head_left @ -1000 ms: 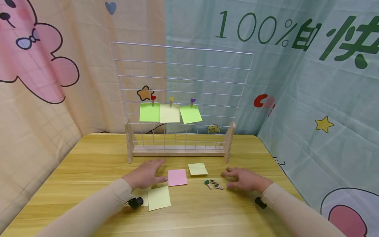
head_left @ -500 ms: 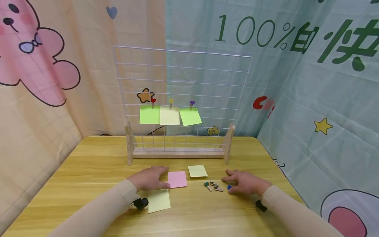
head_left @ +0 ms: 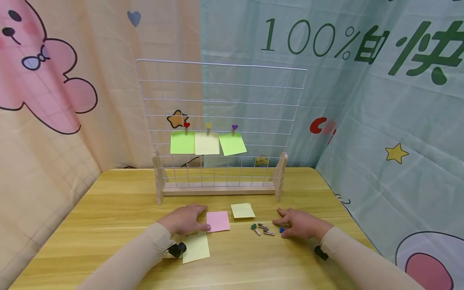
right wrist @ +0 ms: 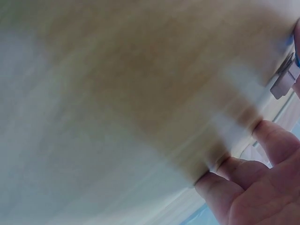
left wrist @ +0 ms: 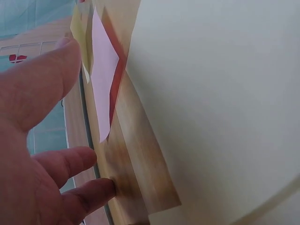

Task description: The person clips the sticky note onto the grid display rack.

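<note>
My left hand (head_left: 185, 220) is low over the table, fingers spread, its thumb at the left edge of a pink sticky note (head_left: 218, 221). In the left wrist view the thumb and fingers stand apart, with the curled pink note (left wrist: 104, 72) beyond them. My right hand (head_left: 301, 223) pinches a small clothespin (right wrist: 283, 77) with a blue top (head_left: 282, 230) between thumb and index finger, while its other fingertips rest on the table. Left of that hand lie several mini clothespins (head_left: 266, 230), one with a green heart (head_left: 254, 226).
Pale yellow notes lie near the left wrist (head_left: 197, 247) and behind the clothespins (head_left: 243, 210). A wire grid rack (head_left: 221, 190) on wooden feet stands at the back. Clipped to it are two green notes (head_left: 183, 143) and a cream note (head_left: 207, 143). Printed curtains surround the table.
My left hand has moved right to the pink note's edge. The right hand has barely shifted; the blue top has come into sight at its thumb.
</note>
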Demonstrator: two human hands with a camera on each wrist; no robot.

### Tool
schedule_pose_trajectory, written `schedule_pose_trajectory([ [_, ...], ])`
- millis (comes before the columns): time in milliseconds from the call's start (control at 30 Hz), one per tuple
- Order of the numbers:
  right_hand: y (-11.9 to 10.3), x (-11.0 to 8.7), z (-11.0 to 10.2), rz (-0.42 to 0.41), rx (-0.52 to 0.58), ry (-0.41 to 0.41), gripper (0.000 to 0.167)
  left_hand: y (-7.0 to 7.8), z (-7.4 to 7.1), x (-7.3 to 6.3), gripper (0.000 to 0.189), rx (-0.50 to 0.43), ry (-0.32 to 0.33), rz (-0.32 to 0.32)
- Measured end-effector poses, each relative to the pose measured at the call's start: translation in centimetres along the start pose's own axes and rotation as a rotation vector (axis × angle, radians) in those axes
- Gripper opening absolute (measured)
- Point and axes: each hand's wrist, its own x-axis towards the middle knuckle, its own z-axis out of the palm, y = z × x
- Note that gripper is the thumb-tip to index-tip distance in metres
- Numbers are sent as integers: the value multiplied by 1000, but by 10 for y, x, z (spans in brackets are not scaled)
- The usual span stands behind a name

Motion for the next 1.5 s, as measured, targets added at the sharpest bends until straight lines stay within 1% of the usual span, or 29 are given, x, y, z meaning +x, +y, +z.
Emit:
schedule_pose_trajectory([
  [233,2,-2,4,-1,0,-5,50,1,8,-1,84,13,10,-11],
  [467,1,-4,2,0,-2,-7,50,5,5,3,82,33,4,-21],
  [667,0,-6,1,-5,-17,0,50,14,3,10,79,44,-2,-44],
  [867,-2,-5,1,-13,-16,0,50,25,-2,16,73,89,27,-87],
  [1000,-3,-5,0,-28,-14,1,51,29,-3,21,73,94,38,-113],
  [1233,-3,-4,0,-26,-24,5,50,32,-3,28,74,62,44,-96],
  [1400,-4,-3,0,-15,-42,3,50,33,-1,31,65,50,40,-104],
  [1500,-6,-3,-1,-16,-58,2,50,33,0,32,60,61,54,-85],
])
